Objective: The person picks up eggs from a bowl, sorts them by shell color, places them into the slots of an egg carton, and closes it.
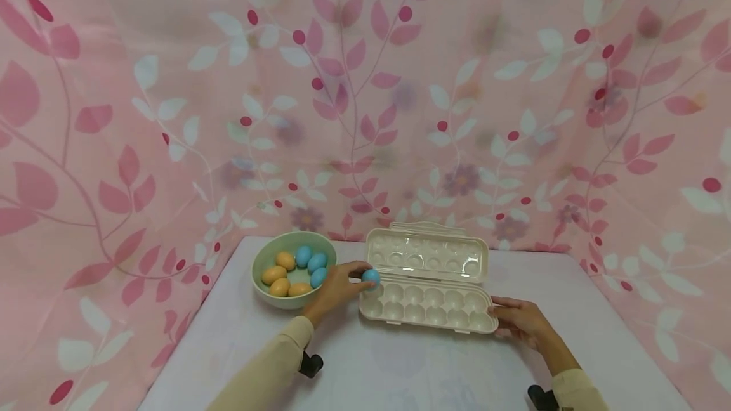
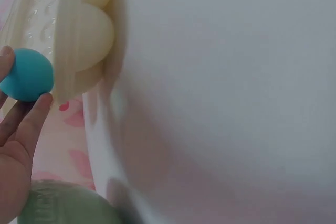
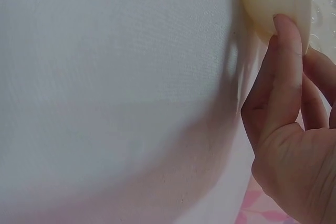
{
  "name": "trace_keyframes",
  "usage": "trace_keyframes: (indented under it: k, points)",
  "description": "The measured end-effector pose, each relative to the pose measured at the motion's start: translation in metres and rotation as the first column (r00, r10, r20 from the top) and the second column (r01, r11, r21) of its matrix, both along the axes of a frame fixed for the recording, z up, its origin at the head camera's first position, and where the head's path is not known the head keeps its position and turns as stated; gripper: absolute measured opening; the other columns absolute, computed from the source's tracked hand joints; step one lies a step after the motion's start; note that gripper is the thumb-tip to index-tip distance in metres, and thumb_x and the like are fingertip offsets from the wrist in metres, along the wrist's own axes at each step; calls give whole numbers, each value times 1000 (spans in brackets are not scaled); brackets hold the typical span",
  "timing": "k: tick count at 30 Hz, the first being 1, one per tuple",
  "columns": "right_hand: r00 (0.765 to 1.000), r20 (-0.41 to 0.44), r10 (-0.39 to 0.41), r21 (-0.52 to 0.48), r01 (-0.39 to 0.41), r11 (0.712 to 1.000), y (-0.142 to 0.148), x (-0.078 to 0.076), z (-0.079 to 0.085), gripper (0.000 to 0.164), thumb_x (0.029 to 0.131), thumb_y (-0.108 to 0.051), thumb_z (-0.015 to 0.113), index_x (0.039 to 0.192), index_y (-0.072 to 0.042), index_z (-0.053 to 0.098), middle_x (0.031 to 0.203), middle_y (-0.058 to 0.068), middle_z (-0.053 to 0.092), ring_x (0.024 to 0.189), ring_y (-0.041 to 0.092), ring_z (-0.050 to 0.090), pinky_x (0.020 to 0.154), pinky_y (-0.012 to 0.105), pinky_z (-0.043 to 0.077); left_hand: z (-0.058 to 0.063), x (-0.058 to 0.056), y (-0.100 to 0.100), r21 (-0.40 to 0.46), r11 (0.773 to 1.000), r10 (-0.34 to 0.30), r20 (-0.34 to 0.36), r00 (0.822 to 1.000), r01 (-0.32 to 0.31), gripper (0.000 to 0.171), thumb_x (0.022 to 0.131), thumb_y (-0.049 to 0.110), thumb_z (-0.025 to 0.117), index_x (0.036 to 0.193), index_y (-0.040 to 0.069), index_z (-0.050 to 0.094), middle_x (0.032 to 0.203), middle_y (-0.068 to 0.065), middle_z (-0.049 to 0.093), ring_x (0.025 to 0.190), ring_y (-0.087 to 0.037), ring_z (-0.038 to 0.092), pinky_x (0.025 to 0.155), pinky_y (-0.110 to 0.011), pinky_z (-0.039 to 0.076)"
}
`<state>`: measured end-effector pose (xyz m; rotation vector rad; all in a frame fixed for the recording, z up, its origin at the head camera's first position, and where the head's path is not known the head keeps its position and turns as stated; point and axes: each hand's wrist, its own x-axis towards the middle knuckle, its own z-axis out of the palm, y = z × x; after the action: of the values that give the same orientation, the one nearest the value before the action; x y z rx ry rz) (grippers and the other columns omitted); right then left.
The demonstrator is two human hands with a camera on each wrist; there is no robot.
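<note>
A blue egg is pinched between the thumb and fingers of my left hand, over the left end of the egg carton. The cream carton lies with its lid folded back, and the cups in view hold no eggs. In the left wrist view the blue egg shows beside the carton's edge. My right hand grips the carton's right end; the right wrist view shows its thumb and fingers on either side of the rim.
Left of the carton stands a green bowl with several yellow-orange eggs and three blue eggs. A white cloth covers the table. Behind it hangs a pink leaf-patterned curtain.
</note>
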<state>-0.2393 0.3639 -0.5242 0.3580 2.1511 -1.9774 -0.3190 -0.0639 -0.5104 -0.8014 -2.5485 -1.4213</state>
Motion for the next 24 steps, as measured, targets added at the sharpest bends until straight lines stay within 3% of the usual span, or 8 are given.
trace_keyframes:
  k: [5,10,17,24]
  points:
    - [1000,-6,-6,10,7,1000,-1,-2,1,56,87,-10,72,135,9,50,94,13,72,80,24,70,68,38,59,-11,-2,3,45,998,-47,-34,998,49,38,84,24,77,118,9,67,112,-3,69,101,-19,65,86,-40,55]
    - [1000,-2,1,2,-1,1000,1,-2,0,56,87,-9,73,135,10,50,93,14,72,80,25,70,68,38,59,-13,-1,6,40,995,-93,-22,995,93,35,84,20,77,117,10,67,111,-1,67,100,-15,64,83,-30,55]
    - [1000,-10,-28,76,29,997,1,-5,0,55,85,-12,75,132,7,54,96,13,72,80,26,70,68,40,59,-4,0,9,-77,991,-111,-56,992,106,31,84,22,78,111,11,68,103,2,67,93,-12,64,79,-21,54]
    - [1000,0,-16,80,16,997,2,-4,-1,55,85,-12,75,132,8,54,96,14,71,79,27,69,66,39,58,-4,1,11,-271,960,-129,-198,972,72,35,80,25,81,112,12,73,95,3,70,84,-9,64,74,-19,53]
